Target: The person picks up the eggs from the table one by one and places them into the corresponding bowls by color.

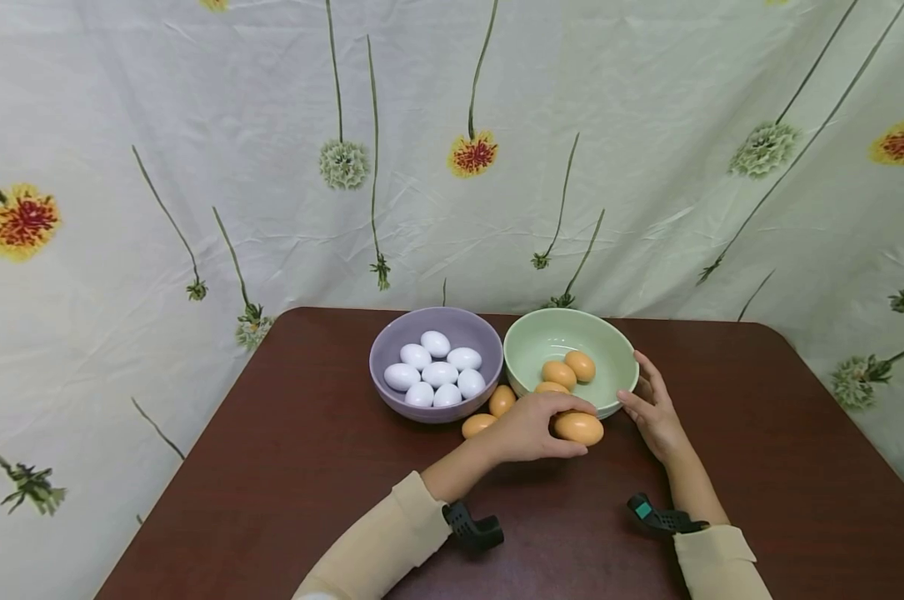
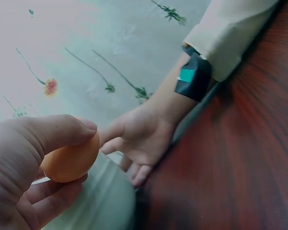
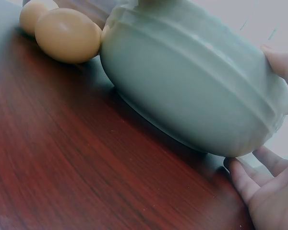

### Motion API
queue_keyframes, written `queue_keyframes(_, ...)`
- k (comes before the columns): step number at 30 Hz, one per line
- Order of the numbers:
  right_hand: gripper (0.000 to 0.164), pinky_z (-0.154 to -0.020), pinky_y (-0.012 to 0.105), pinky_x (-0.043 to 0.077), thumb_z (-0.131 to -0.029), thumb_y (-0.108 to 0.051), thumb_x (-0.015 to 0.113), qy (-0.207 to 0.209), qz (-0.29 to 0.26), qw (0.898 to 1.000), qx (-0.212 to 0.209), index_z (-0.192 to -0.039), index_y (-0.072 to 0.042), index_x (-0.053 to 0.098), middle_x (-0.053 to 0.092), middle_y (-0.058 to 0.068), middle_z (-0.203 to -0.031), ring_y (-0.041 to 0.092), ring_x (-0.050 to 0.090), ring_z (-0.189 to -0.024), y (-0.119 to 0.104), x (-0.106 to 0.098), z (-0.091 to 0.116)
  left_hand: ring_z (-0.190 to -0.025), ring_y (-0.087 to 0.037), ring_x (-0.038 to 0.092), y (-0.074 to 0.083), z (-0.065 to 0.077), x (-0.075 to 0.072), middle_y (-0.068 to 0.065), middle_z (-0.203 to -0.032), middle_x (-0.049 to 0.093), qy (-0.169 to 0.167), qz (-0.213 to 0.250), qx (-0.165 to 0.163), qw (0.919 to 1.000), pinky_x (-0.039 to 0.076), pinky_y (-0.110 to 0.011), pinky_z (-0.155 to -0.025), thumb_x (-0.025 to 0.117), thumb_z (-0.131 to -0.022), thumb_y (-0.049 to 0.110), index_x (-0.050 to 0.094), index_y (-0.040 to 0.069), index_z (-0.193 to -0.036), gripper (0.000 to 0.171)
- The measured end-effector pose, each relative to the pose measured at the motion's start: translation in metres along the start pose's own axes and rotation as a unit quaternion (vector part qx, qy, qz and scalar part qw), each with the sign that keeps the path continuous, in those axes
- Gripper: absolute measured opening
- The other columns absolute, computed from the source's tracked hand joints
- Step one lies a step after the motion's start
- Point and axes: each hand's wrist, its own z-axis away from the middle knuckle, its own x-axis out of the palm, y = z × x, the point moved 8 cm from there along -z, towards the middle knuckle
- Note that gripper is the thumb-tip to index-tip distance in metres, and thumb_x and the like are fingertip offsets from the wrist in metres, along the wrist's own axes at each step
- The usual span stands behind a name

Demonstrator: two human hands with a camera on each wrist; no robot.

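My left hand (image 1: 528,429) pinches a brown egg (image 1: 581,428) between thumb and fingers, in front of the green bowl (image 1: 525,350). Up close, the left wrist view shows this egg (image 2: 72,160) with the thumb over its top and fingers beneath. My right hand (image 1: 657,421) rests against the right side of the green bowl, fingers spread along its outer wall. In the right wrist view, fingertips (image 3: 242,177) touch low on the bowl wall (image 3: 182,91). Inside the green bowl lie brown eggs (image 1: 559,374), one partly hidden by my left hand.
To the left, a purple bowl (image 1: 380,367) holds several white eggs (image 1: 440,374). Two brown eggs (image 1: 501,401) lie on the dark wooden table (image 1: 309,467) between and in front of the bowls. A flowered white cloth (image 1: 272,125) hangs behind the table.
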Motion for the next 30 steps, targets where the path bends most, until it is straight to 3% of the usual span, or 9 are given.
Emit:
queue_keyframes(10, 0.070, -0.088, 0.018, 0.045, -0.097, -0.004, 0.055, 0.004, -0.002, 1.000, 0.007, -0.155, -0.021, 0.019, 0.021, 0.017, -0.145, 0.012, 0.044, -0.116, 0.001, -0.001, 0.002, -0.099, -0.005, 0.055, -0.003, -0.008, -0.020, -0.001, -0.119, 0.066, 0.026, 0.016, -0.011, 0.9995, 0.043, -0.016, -0.085, 0.080, -0.082, 0.020, 0.065, 0.010, -0.124, 0.046)
queue_keyframes(19, 0.071, -0.088, 0.018, 0.044, -0.096, -0.004, 0.057, 0.009, -0.011, 1.000, 0.014, -0.154, -0.023, 0.022, 0.016, 0.022, -0.147, 0.015, 0.042, -0.118, 0.001, 0.000, 0.000, -0.096, -0.005, 0.060, -0.022, -0.021, -0.030, -0.005, -0.118, 0.065, 0.047, 0.087, -0.055, 0.9936, 0.048, -0.017, -0.081, 0.080, -0.082, 0.017, 0.064, 0.009, -0.126, 0.047)
queue_keyframes(30, 0.071, -0.088, 0.018, 0.044, -0.096, -0.004, 0.057, 0.013, -0.009, 1.000, 0.017, -0.154, -0.022, 0.021, 0.016, 0.023, -0.148, 0.014, 0.042, -0.116, 0.001, 0.000, 0.000, -0.103, -0.006, 0.058, -0.043, -0.036, -0.028, 0.001, -0.124, 0.064, 0.038, 0.046, -0.093, 0.9939, 0.044, -0.018, -0.087, 0.081, -0.082, 0.023, 0.064, 0.013, -0.126, 0.048)
